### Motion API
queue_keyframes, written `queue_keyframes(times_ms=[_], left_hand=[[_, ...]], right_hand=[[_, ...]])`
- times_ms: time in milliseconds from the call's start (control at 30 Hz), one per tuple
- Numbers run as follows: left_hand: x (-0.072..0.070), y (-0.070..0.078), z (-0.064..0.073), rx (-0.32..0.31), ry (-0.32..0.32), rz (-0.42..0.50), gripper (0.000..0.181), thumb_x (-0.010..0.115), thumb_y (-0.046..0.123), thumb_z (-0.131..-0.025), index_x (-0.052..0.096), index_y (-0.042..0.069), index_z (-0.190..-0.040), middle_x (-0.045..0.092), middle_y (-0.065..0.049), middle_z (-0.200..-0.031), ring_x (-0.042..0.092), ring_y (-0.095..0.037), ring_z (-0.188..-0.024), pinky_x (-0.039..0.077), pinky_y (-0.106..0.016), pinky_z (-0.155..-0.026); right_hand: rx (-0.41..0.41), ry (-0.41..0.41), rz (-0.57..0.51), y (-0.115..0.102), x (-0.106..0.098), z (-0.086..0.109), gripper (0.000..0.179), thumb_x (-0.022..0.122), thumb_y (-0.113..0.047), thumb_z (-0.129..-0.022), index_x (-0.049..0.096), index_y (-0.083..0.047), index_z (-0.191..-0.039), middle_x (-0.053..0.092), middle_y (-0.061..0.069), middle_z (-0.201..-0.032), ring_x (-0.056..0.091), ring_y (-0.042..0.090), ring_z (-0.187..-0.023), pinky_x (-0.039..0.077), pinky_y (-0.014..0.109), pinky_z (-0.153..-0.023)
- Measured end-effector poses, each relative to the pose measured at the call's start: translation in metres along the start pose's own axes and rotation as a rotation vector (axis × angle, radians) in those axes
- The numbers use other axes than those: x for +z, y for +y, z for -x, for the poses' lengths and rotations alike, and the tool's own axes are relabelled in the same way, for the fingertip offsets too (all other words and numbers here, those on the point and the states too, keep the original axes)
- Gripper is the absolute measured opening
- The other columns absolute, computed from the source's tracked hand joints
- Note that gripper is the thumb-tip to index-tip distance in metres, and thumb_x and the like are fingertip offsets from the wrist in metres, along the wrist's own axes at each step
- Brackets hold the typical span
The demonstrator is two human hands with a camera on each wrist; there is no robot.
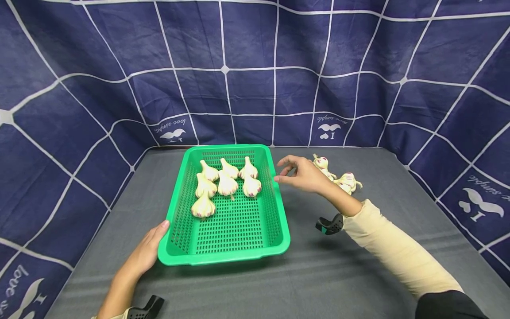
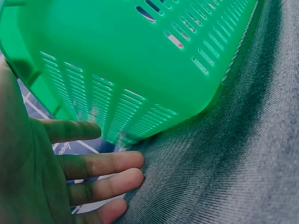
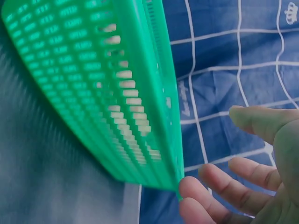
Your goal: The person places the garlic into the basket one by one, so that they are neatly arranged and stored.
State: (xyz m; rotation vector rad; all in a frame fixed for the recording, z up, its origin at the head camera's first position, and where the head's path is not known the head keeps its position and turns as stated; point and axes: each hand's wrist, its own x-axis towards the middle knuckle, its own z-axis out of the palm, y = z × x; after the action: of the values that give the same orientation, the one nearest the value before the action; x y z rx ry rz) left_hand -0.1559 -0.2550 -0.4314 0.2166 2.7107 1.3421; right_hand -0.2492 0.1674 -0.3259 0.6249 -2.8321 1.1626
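Observation:
A green plastic basket (image 1: 223, 259) with slotted sides sits on the grey cloth. Several white garlic bulbs (image 1: 203, 206) stand grouped in its far and left part. My left hand (image 1: 146, 250) is at the near left corner, its thumb by the rim; in the left wrist view its fingers (image 2: 105, 165) extend straight beneath the basket's slotted side. Just beyond the right rim hovers my right hand (image 1: 300, 174), fingers loosely bent and holding nothing. In the right wrist view, fingertips (image 3: 194, 186) of that hand are right at the rim.
More garlic bulbs (image 1: 347, 180) lie on the grey cloth (image 1: 318, 274) to the right of the basket, partly hidden behind my right hand and forearm. A dark blue curtain (image 1: 247, 93) with white grid lines encloses the back and sides.

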Motion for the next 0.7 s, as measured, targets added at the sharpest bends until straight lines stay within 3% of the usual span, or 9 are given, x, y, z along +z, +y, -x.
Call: queue_keyframes(times_ms=[167, 400, 600, 700], left_hand=[[0.0, -0.001, 0.0, -0.018, -0.008, 0.005, 0.071, 0.018, 0.038, -0.108, 0.027, -0.023, -0.143, 0.027, -0.044, -0.145, 0.022, -0.057, -0.136, 0.018, -0.066, -0.11], [0.0, -0.004, -0.002, 0.007, -0.002, 0.012, 0.067, 0.018, 0.034, -0.109, 0.03, -0.023, -0.141, 0.031, -0.043, -0.144, 0.026, -0.056, -0.136, 0.021, -0.066, -0.11], [0.0, -0.003, -0.002, 0.003, 0.001, 0.001, 0.068, 0.018, 0.035, -0.108, 0.03, -0.023, -0.141, 0.031, -0.044, -0.143, 0.026, -0.057, -0.135, 0.021, -0.066, -0.109], [0.0, -0.003, -0.001, 0.018, 0.01, -0.003, 0.068, 0.018, 0.034, -0.108, 0.031, -0.024, -0.14, 0.032, -0.045, -0.142, 0.026, -0.058, -0.134, 0.021, -0.067, -0.109]], right_hand=[[0.039, 0.037, 0.0, 0.014, -0.013, 0.008, 0.04, 0.078, -0.024, -0.087, 0.064, -0.002, -0.118, 0.07, 0.012, -0.094, 0.068, 0.025, -0.075, 0.054, 0.035, -0.064], [0.114, 0.088, 0.062, 0.045, -0.031, 0.018, 0.039, 0.076, -0.026, -0.088, 0.064, -0.002, -0.117, 0.071, 0.012, -0.095, 0.067, 0.021, -0.075, 0.052, 0.032, -0.066], [0.202, 0.131, 0.02, 0.069, -0.042, 0.025, 0.042, 0.076, -0.026, -0.088, 0.063, 0.002, -0.117, 0.071, 0.016, -0.096, 0.07, 0.026, -0.075, 0.056, 0.026, -0.062], [0.229, 0.155, 0.048, 0.079, -0.047, 0.029, 0.044, 0.076, -0.026, -0.088, 0.063, 0.004, -0.117, 0.071, 0.017, -0.096, 0.07, 0.027, -0.073, 0.055, 0.025, -0.061]])
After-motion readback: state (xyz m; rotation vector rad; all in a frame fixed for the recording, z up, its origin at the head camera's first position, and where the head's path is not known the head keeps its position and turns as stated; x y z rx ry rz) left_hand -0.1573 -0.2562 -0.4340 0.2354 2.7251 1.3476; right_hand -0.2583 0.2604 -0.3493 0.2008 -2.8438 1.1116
